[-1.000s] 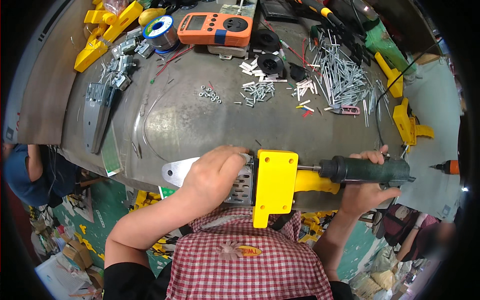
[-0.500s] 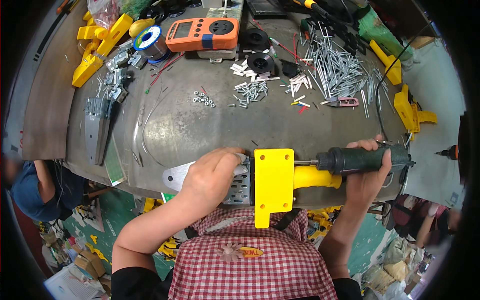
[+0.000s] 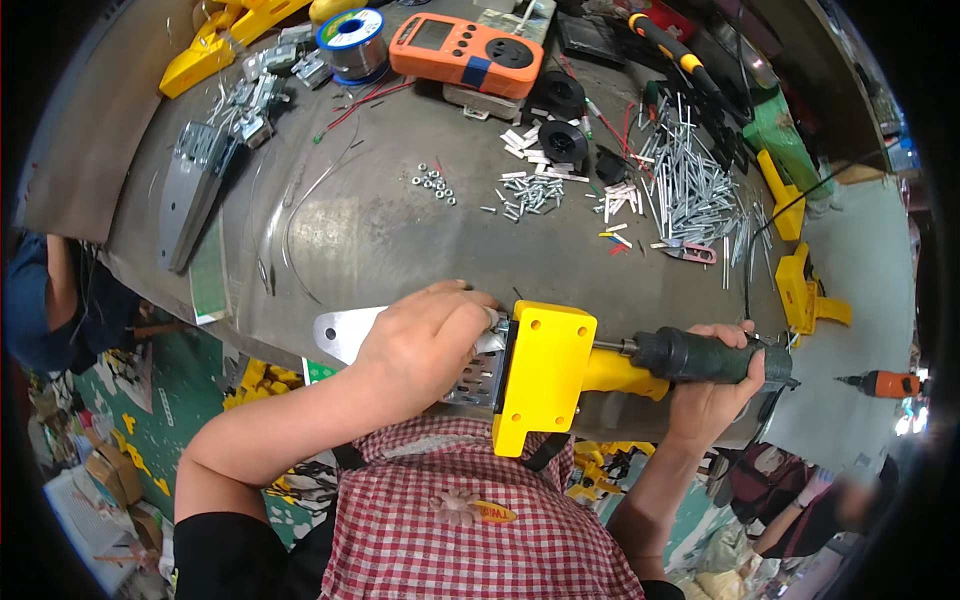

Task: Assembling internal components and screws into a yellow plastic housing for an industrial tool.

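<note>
My left hand (image 3: pixel 425 345) is closed over a metal assembly with a rounded, tapered silver plate (image 3: pixel 345 328) and a slotted metal bracket (image 3: pixel 472 384). Against its right end stands a yellow plastic housing (image 3: pixel 548 365) with a handle stub (image 3: pixel 625 374) jutting right. My right hand (image 3: pixel 708 400) wraps round a dark green electric screwdriver (image 3: pixel 690 354), held level. Its shaft points left, and the tip meets the housing's right side near the top, though the exact contact is hidden. What lies under my left fingers is mostly covered.
Nuts (image 3: pixel 435 185), short screws (image 3: pixel 533 194) and a heap of long screws (image 3: pixel 690 175) lie beyond my hands. Further back are an orange meter (image 3: pixel 465 55) and a solder spool (image 3: pixel 352 45). A similar metal plate (image 3: pixel 190 200) lies left. Other people sit at both sides.
The whole view has tilted and shifted, so the bench things appear moved. Both hands keep their holds, with the screwdriver still against the yellow housing.
</note>
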